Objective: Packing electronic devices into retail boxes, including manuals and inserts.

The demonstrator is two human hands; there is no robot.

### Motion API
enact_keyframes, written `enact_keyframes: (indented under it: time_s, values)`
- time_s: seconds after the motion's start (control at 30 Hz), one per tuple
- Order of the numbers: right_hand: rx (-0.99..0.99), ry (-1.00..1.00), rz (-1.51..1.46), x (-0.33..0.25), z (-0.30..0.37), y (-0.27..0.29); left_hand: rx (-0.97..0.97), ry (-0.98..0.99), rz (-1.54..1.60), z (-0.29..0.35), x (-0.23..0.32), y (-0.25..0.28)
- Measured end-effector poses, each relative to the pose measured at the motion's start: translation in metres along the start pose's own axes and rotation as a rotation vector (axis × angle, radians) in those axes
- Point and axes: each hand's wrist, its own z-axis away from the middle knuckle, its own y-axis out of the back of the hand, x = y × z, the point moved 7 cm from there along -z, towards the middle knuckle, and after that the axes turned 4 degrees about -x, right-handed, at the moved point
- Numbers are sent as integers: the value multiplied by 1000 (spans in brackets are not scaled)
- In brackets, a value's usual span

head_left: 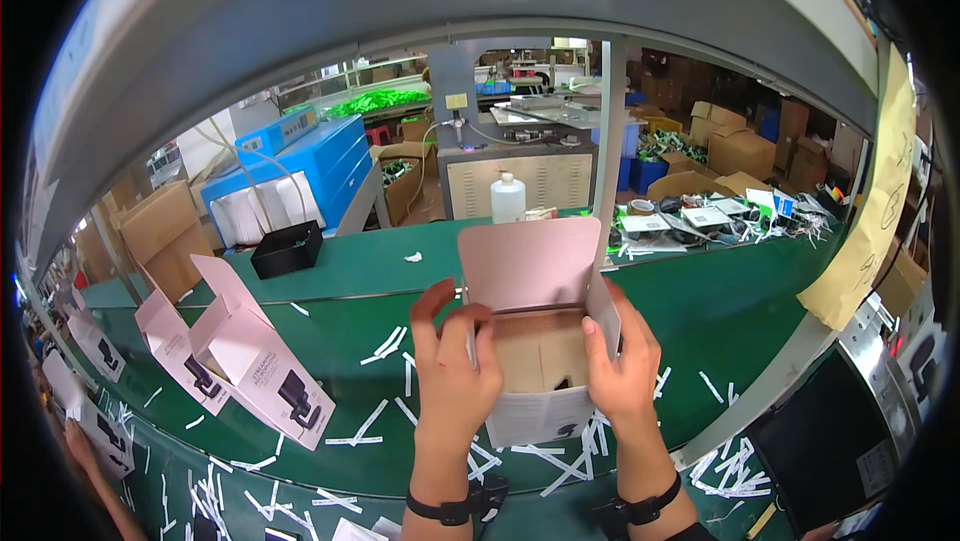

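An open carton [540, 423] stands upright in front of me, white outside, with its pinkish lid flap raised at the far side. Inside it sits a brown cardboard insert [530, 349] with a small dark gap near its right corner. My left hand [455, 366] grips the carton's left wall, fingers curled over the rim. On the opposite side my right hand [625, 361] holds the right wall and side flap, its thumb over the inner edge. Dark bands circle both wrists. Whatever lies under the insert is hidden.
Two open printed cartons [270, 381] stand at the left on the green bench [360, 396], among scattered white paper strips [565, 471]. A co-worker's hand [78, 446] is at far left. Behind are a black tray [287, 249], white bottle [508, 199] and cluttered parts [700, 221]. A metal post rises right.
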Motion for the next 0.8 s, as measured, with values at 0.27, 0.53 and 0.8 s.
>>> enact_keyframes:
  time_s: [0.27, 0.53, 0.8]
  values:
    - [-41, 151, -173, -1, 4, 15, -204, 16, 81, 2, 4, -11]
    - [-383, 253, -442, -8, 5, -17, -553, -87, -25, 25, 1, -42]
    - [-563, -211, -642, 27, 2, -28, -199, 536, 390, 29, -57, -47]
